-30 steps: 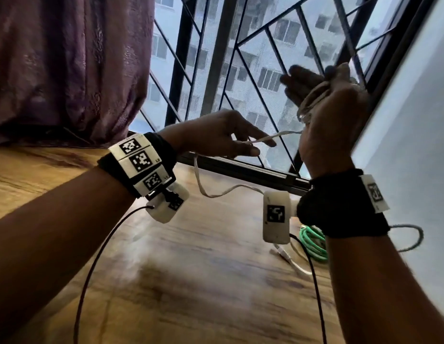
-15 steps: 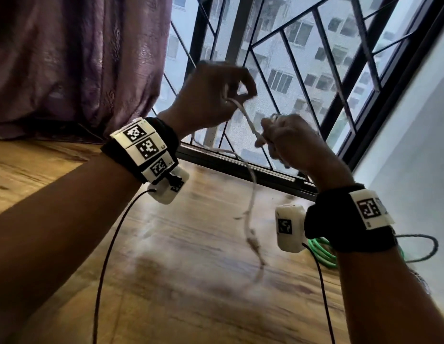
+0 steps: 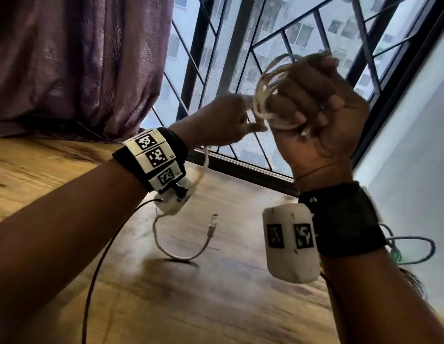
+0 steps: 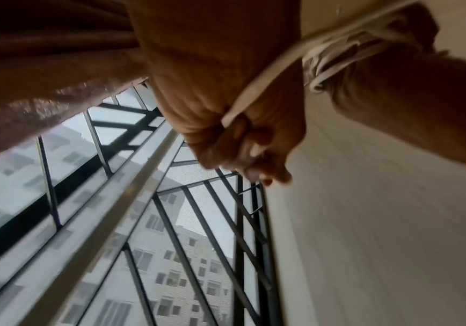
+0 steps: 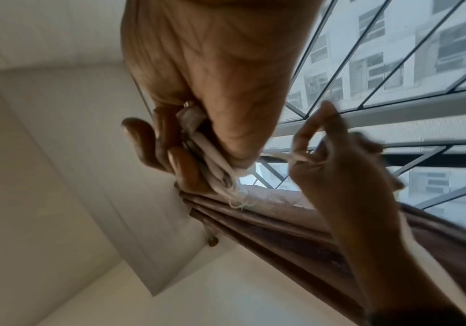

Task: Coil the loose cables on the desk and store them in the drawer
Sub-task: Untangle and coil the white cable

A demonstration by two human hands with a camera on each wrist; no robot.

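My right hand [image 3: 312,103] is raised in front of the window, its fingers curled round several loops of a white cable [image 3: 265,80]. The same white coil [image 5: 215,163] shows pressed in that fist in the right wrist view. My left hand [image 3: 231,122] is just left of it and pinches the cable's free strand [image 4: 257,88] between thumb and fingers. The loose tail [image 3: 181,249] hangs down past my left wrist, curves on the wooden desk [image 3: 216,294], and ends in a USB plug [image 3: 213,223] lifted off the wood. No drawer is in view.
A green cable [image 3: 397,254] and a grey cable loop [image 3: 422,247] lie on the desk behind my right wrist, by the white wall [image 3: 414,145]. A purple curtain [image 3: 79,58] hangs at the back left. The barred window [image 3: 240,45] runs along the desk's far edge.
Another turn has gone onto the coil: my right hand rose, my left hand dropped level with it. The hanging tail is shorter, now curved on the desk with its plug raised.
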